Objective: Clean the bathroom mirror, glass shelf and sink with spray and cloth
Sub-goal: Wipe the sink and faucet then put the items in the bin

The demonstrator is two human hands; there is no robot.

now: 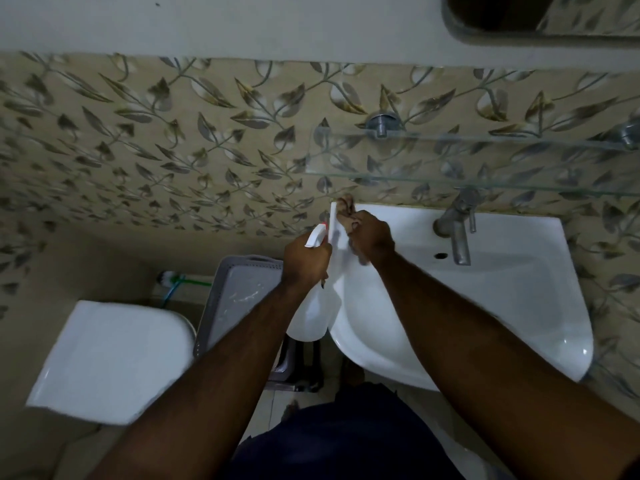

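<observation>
My left hand [304, 258] grips a white spray bottle [313, 313] by its neck, with the white and red nozzle [317, 233] pointing up and left, beside the left rim of the white sink [502, 299]. My right hand [372, 237] is closed on a brown cloth [346, 209] at the sink's back left corner. The glass shelf [467, 157] hangs on the wall above the sink. A corner of the mirror [519, 12] shows at the top right.
A metal tap [457, 230] stands at the back of the sink. A grey plastic stool [239, 296] sits left of the sink, and a white toilet lid [110, 362] lies further left. A toilet brush [169, 278] leans by the wall. Leaf-patterned tiles cover the wall.
</observation>
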